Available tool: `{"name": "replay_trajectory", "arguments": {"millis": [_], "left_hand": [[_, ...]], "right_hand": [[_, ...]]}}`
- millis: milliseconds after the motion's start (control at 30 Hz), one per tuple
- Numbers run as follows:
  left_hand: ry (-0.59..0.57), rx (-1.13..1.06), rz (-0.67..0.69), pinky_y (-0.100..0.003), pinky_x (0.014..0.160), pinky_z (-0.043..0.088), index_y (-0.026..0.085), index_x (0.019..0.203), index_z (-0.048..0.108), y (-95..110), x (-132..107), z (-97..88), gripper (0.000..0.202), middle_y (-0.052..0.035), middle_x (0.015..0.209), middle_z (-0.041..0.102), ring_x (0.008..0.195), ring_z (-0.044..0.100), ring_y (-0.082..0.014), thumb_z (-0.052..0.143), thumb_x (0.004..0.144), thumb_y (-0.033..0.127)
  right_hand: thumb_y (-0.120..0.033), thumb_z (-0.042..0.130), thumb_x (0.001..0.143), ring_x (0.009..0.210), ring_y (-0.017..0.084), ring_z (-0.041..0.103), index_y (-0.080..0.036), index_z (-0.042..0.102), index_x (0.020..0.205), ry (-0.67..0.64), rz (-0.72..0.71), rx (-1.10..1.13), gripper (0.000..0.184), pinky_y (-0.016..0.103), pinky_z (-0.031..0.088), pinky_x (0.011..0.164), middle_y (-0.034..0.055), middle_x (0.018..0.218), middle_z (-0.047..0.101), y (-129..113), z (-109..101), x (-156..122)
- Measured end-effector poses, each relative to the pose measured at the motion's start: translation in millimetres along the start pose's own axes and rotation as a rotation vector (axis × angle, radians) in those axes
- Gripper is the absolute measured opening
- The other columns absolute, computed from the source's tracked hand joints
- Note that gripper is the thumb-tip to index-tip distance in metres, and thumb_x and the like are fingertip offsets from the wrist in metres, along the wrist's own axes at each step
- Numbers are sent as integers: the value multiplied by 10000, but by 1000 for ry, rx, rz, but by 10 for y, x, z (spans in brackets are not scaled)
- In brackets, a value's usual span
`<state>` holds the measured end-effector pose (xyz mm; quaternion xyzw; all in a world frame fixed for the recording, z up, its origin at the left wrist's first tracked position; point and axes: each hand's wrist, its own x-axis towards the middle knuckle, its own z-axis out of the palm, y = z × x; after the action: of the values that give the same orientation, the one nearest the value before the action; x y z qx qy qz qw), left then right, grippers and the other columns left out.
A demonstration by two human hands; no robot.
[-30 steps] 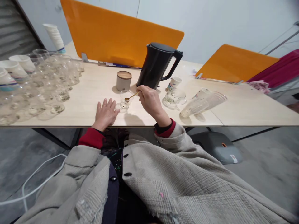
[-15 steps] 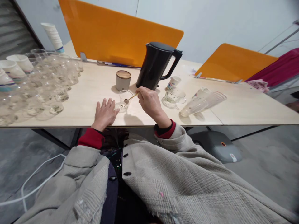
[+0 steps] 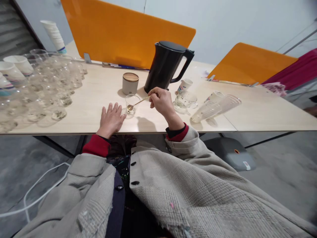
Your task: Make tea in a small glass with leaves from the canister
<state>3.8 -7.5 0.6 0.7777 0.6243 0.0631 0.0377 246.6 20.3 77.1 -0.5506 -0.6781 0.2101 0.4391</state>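
Note:
My right hand (image 3: 162,102) pinches the handle of a small gold spoon (image 3: 141,101), whose bowl reaches down inside a clear plastic cup (image 3: 132,100). Flat on the table lies my left hand (image 3: 112,118), fingers spread, its thumb close beside that cup. A little dark matter shows at the cup's bottom, too small to make out. Behind the cup stands a grey canister (image 3: 130,86) with a wooden lid. The black electric kettle (image 3: 163,66) is just beyond my right hand, and a glass cup with a handle (image 3: 185,100) sits to its right.
Many clear cups (image 3: 53,86) with bits of leaf crowd the table's left side, near paper cups (image 3: 21,64) and a paper cup stack (image 3: 53,36). A stack of clear plastic cups (image 3: 215,107) lies tilted at right. Orange dividers (image 3: 123,33) line the back.
My right hand has moved slightly right, and the spoon's bowl sits lower in the cup, with more of its handle showing. My left hand stays flat on the table.

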Motion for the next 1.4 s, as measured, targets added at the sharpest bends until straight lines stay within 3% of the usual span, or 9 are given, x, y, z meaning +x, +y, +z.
{"name": "replay_trajectory", "arguments": {"millis": [200, 367, 533, 633, 767, 867, 1067, 1267, 1400], "left_hand": [[-4, -6, -2, -668, 1415, 186, 140, 1769, 380, 18, -14, -24, 717, -144, 1887, 288, 1772, 204, -386, 238, 1140, 454], [4, -18, 4, -667, 1420, 173, 124, 1766, 383, 15, -15, -18, 727, -151, 1886, 284, 1773, 199, -389, 240, 1137, 462], [5, -5, 2, -657, 1419, 180, 144, 1768, 384, 3, -5, 10, 726, -143, 1887, 286, 1774, 204, -378, 233, 1135, 465], [10, -3, -1, -656, 1417, 183, 156, 1767, 390, 3, -7, 8, 716, -131, 1887, 293, 1772, 210, -381, 240, 1136, 460], [0, -13, -2, -661, 1416, 178, 147, 1766, 387, 3, -9, -10, 719, -136, 1889, 282, 1771, 208, -387, 243, 1138, 466], [-9, -21, 0, -661, 1417, 170, 162, 1772, 380, -6, -3, -9, 722, -136, 1890, 276, 1774, 201, -381, 243, 1141, 485], [11, -27, 4, -665, 1415, 163, 195, 1775, 381, -28, 10, 27, 710, -131, 1887, 290, 1774, 204, -376, 254, 1143, 494], [-2, -18, -4, -662, 1417, 175, 179, 1773, 381, -8, 2, -11, 711, -133, 1888, 286, 1775, 201, -376, 249, 1140, 474], [-23, 5, -12, -649, 1424, 171, 168, 1773, 378, 8, 0, -42, 717, -131, 1892, 274, 1777, 197, -371, 238, 1138, 470]], "right_hand": [[-195, 575, 943, 600, 175, 659, -219, 670, 796, -60, -95, -80, 177, 288, 520, 632, 3, 653, 649, 33, 38, 160], [-246, 575, 1000, 764, 216, 720, -219, 684, 831, -26, -181, -161, 203, 314, 545, 719, 56, 767, 704, -13, 29, 152], [-290, 575, 997, 601, 169, 644, -219, 697, 853, -27, -159, -76, 201, 295, 520, 616, 17, 681, 646, 27, -5, 214], [-260, 582, 971, 566, 163, 625, -224, 674, 790, -76, -145, -82, 206, 295, 506, 597, 8, 641, 622, 67, 40, 292], [-175, 560, 955, 763, 208, 708, -225, 647, 761, -69, -190, -163, 218, 321, 542, 743, 34, 705, 653, 71, 103, 334], [-160, 538, 981, 870, 226, 719, -225, 654, 831, 3, -200, -173, 201, 338, 541, 811, 55, 805, 688, 54, 50, 285], [-185, 529, 1027, 877, 228, 713, -246, 654, 918, 107, -230, -203, 176, 336, 532, 802, 38, 830, 699, 23, -79, 95], [-65, 544, 989, 764, 187, 675, -243, 612, 847, 20, -188, -259, 238, 335, 522, 814, 17, 723, 661, -87, 32, -12], [-58, 507, 1007, 709, 152, 658, -242, 632, 927, 135, -213, -168, 236, 310, 539, 786, 1, 755, 683, -141, -176, -125]]}}
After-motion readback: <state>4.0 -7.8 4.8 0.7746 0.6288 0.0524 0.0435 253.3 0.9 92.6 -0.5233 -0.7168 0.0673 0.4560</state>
